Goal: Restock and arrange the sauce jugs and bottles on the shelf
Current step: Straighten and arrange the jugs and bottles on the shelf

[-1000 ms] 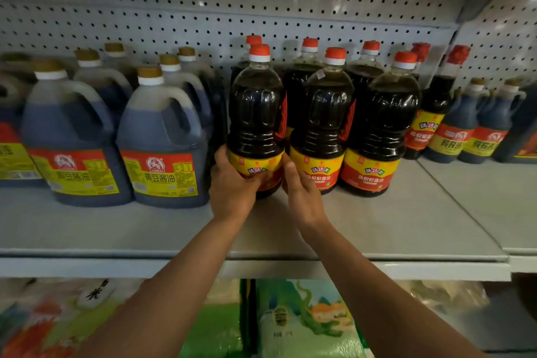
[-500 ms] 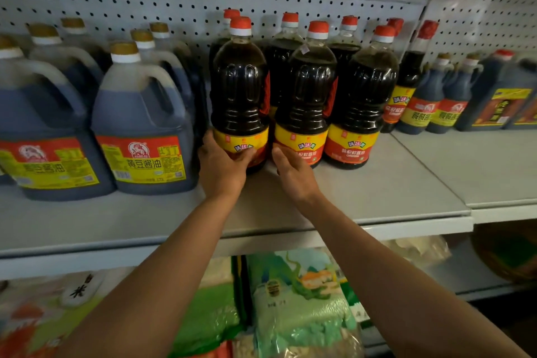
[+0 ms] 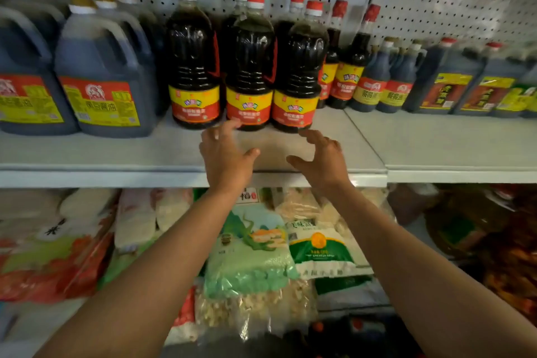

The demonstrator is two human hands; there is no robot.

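Three big dark sauce bottles with red caps and red-yellow labels stand in a front row on the grey shelf (image 3: 360,151): a left one (image 3: 193,67), a middle one (image 3: 250,73) and a right one (image 3: 300,78), with more behind them. My left hand (image 3: 225,154) hovers open just below the left and middle bottles, fingertips near their bases. My right hand (image 3: 322,160) is open too, a little in front of the right bottle. Neither hand holds anything.
Large handled jugs (image 3: 104,75) with gold caps fill the shelf's left side. Slim bottles (image 3: 350,67) and smaller jugs (image 3: 441,81) stand to the right. A pegboard backs the shelf. Bags of rice (image 3: 250,256) lie on the lower shelf.
Both hands have let go of the left front bottle and pulled back toward the shelf edge with fingers spread. The view has shifted left and down.
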